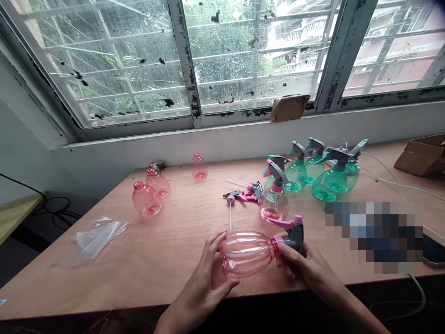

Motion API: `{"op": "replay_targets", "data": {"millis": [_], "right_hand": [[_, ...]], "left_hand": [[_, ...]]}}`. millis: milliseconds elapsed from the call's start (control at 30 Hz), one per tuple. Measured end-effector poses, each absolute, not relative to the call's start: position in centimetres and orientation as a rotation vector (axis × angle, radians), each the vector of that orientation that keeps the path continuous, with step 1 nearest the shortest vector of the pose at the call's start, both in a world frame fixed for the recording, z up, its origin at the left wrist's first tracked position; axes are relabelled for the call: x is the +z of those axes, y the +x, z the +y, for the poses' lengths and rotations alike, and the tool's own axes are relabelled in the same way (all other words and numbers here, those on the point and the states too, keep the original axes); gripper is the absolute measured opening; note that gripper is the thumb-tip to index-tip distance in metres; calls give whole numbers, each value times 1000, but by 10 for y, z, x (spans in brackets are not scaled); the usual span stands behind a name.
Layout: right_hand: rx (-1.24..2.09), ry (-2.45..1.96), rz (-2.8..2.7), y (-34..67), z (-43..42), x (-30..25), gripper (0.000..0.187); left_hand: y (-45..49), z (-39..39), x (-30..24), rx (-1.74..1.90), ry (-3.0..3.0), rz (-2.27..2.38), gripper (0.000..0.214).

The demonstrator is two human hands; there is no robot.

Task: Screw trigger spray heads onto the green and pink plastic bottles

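Note:
A clear pink spray bottle [246,254] lies on its side in the air above the table's front edge, its neck toward the right. My left hand [208,269] is wrapped round the bottle's base end. At the neck, my right hand [295,260] grips the pink collar of the grey-and-pink spray head [295,233]. Just beyond stands an upright pink spray bottle [274,204] with its head on. Loose spray heads [255,191] lie to the left of it, one with a white dip tube [230,215] pointing toward me.
Pink bottles without heads [148,199] stand at the left, another pink bottle [199,166] at the back. Several green spray bottles [330,181] are grouped at the right. Plastic bags [100,236] lie left; a cardboard box [422,155], white cable and phone [434,249] lie right.

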State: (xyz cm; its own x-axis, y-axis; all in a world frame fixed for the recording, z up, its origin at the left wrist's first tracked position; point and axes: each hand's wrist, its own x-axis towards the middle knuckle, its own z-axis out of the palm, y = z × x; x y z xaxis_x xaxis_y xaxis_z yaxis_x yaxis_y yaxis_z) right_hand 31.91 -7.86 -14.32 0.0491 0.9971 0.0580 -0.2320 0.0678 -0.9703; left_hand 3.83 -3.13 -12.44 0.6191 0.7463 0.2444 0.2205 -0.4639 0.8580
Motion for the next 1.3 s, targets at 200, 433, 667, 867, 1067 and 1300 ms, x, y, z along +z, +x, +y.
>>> {"op": "replay_targets", "data": {"millis": [200,433,667,867,1067,1300], "right_hand": [[1229,-977,-926,321,-75,-154,29],[1336,-892,-788,323,-80,-151,37],[1341,-861,-815,323,-77,-155,35],[1337,-848,-816,320,-79,-150,35],[1261,-967,-1020,321,-88,-149,46],[1312,-1011,-1160,326,-89,-153,57]], "left_hand": [[38,-30,-124,759,1984,793,94],[29,-28,-120,611,1825,731,85],[31,-30,-128,670,1784,664,91],[32,-30,-130,698,1798,670,102],[31,-30,-120,678,1701,743,99],[34,-32,-117,726,1546,732,92]]}}
